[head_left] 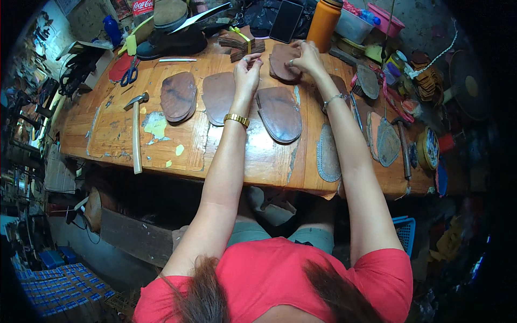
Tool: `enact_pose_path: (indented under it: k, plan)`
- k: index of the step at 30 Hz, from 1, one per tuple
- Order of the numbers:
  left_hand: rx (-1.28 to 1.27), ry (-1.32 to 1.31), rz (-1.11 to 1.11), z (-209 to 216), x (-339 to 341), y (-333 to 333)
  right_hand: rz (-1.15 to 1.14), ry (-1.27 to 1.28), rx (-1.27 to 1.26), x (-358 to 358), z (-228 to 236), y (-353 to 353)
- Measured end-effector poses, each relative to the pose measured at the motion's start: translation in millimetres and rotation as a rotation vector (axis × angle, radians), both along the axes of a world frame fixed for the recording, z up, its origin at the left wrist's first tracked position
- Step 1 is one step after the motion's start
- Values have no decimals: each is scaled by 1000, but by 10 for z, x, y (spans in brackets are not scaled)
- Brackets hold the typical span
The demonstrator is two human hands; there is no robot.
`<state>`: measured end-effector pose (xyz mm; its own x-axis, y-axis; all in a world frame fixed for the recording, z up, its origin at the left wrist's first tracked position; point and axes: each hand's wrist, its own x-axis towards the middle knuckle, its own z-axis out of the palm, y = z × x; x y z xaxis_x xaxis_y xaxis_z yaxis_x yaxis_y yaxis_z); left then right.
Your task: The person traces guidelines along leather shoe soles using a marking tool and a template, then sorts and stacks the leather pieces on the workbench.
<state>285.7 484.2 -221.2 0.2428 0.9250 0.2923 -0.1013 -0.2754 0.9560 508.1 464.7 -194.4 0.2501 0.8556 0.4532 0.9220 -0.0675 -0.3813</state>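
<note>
My right hand (pixel 307 58) is at the far side of the table, its fingers closed on the edge of a stack of brown leather pieces (pixel 283 63). To its left my left hand (pixel 247 75) is raised with the fingertips pinched together; whatever they may hold is too small to make out. Just beyond it lies a bundle of small leather pieces (pixel 237 44) with a yellow tie. Three more stacks of rounded leather pieces lie nearer: a left stack (pixel 179 97), a middle stack (pixel 217 97) partly behind my left forearm, and a right stack (pixel 280 114) between my arms.
At left are a claw hammer (pixel 137 132), blue-handled scissors (pixel 130 75) and a dark shoe (pixel 172 44). An orange bottle (pixel 325 24) and a phone (pixel 285 21) stand at the back. Stitched pieces (pixel 328 153) and another hammer (pixel 404 145) lie right of centre.
</note>
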Motion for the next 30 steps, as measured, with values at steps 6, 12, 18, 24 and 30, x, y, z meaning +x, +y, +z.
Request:
enact_pose_path:
  k: [6,12,18,24,30]
  plan:
    - [1,14,6,5,-15,0,307,-107,-158,-221,19,-280]
    - [39,10,-1,-86,-21,107,343,-134,-172,-238,172,-360]
    - [1,37,4,-40,-12,51,365,-114,-149,-193,182,-381]
    - [-10,36,3,11,-38,16,414,-46,-84,-123,152,-374]
    - [-146,-48,-114,77,-50,-53,408,4,48,-122,182,-478]
